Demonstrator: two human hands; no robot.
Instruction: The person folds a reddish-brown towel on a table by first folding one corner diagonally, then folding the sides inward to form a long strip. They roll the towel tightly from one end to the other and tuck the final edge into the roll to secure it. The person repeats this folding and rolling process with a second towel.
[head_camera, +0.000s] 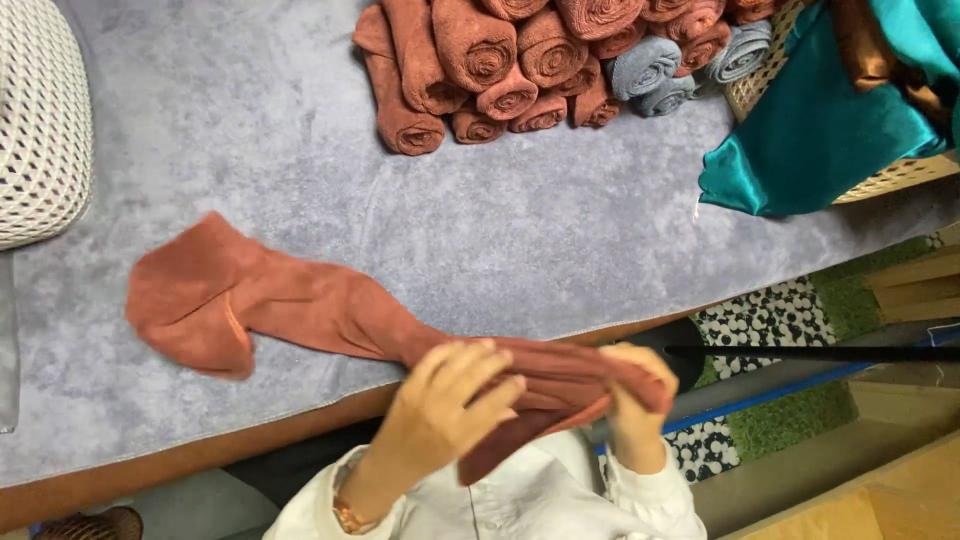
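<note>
Both hands' palms hidden behind bunched rust towel (300, 310)

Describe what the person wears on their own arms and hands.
Both hands are bare, with no gloves. The left hand comes out of a white sleeve, and a thin bracelet or watch band circles that wrist. The right hand has a matching white sleeve with a gathered cuff.

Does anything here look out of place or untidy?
Only a little: a teal cloth spills over the wicker basket's rim onto the grey mat. The rolled towels are stacked neatly.
</note>
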